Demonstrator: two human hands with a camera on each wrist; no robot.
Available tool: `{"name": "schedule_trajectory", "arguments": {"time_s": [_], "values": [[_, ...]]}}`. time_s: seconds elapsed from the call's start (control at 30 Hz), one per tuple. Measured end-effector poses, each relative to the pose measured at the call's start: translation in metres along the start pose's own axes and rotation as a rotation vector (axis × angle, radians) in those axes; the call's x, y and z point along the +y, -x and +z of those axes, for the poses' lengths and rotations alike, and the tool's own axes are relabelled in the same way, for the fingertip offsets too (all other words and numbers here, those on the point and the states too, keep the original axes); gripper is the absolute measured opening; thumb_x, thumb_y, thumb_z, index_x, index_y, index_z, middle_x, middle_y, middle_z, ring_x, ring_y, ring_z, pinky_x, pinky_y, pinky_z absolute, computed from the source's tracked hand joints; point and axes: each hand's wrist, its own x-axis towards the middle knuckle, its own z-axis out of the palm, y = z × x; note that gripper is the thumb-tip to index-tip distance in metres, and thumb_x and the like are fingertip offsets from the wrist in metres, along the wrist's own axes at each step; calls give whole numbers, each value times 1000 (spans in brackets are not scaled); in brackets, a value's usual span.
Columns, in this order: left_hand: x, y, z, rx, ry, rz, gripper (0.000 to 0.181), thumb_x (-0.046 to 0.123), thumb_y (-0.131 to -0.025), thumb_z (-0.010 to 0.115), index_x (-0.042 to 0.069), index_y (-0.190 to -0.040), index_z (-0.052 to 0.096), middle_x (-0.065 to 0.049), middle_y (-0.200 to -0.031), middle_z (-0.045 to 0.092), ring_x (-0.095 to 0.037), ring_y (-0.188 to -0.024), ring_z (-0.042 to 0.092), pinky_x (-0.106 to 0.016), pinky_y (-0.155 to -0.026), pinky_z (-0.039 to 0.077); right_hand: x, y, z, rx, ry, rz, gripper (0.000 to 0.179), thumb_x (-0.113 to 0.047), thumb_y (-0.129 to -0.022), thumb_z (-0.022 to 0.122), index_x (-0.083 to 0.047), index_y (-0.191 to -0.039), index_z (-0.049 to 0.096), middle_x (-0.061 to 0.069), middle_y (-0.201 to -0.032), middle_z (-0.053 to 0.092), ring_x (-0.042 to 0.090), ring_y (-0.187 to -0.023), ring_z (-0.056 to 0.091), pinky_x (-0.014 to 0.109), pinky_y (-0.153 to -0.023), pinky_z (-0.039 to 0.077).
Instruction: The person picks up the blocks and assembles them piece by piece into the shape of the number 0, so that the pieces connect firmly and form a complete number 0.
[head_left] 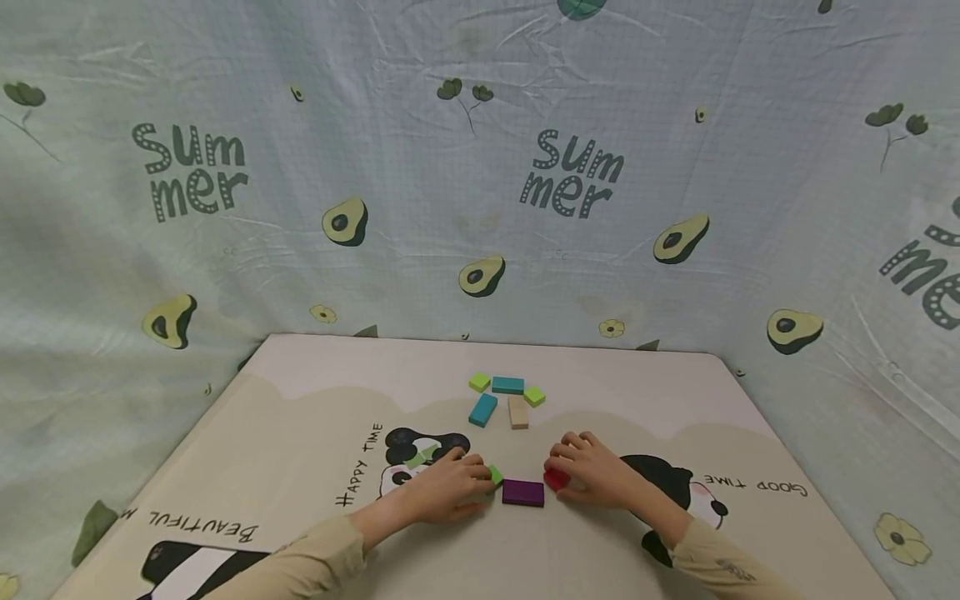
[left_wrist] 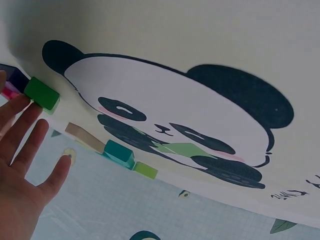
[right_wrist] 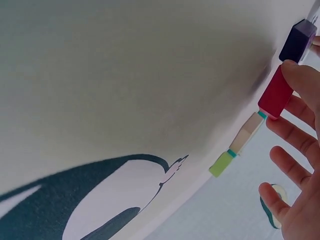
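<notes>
A purple block [head_left: 522, 492] lies on the table between the two hands. To its left is a green block [head_left: 496, 474], with the fingertips of my left hand [head_left: 448, 487] right at its side. The left wrist view shows those fingers spread and fairly straight, touching the green block [left_wrist: 42, 94]. My right hand [head_left: 597, 473] pinches a red block [head_left: 557, 478] between thumb and fingers, just right of the purple one. Seen from the right wrist, the red block [right_wrist: 276, 93] stands close to one end of the purple block [right_wrist: 298, 41].
Farther back are two teal blocks [head_left: 507, 385], two lime green blocks [head_left: 480, 382] and a natural wood block [head_left: 518, 412], loosely grouped. The table cover [head_left: 315, 433] carries panda prints and lettering. A printed curtain [head_left: 405, 167] hangs behind the table's far edge.
</notes>
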Motion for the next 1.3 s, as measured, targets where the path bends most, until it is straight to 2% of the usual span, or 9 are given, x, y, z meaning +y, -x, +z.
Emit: {"name": "schedule_trajectory", "arguments": {"time_s": [0.7,0.87,1.1,1.3], "values": [[1,0,1,-1,16,-12,28,37,-83,59,22,-107,64,9,-103,63,-8,-95,51,-27,-77,36,-9,4,-3,-53,1,3,37,-44,-76,65,-22,-106,58,-6,-103,58,14,-98,45,36,-84,38],[1,0,1,-6,27,-15,29,37,-83,59,22,-107,64,9,-104,63,-8,-96,51,-27,-77,36,-10,5,-1,-28,12,-11,38,-44,-76,65,-22,-105,57,-7,-101,58,13,-96,45,35,-83,38],[0,1,3,20,35,-6,31,38,-83,59,21,-109,62,9,-103,62,-8,-95,51,-27,-77,36,-10,5,1,19,25,-31,37,-43,-75,66,-22,-103,57,-7,-99,57,12,-94,45,34,-80,37],[0,0,3,2,40,-11,35,40,-84,56,28,-117,59,10,-104,61,-8,-94,49,-28,-78,37,-10,5,2,46,24,-35,35,-42,-75,66,-22,-102,56,-8,-96,56,12,-92,44,33,-79,37]]}}
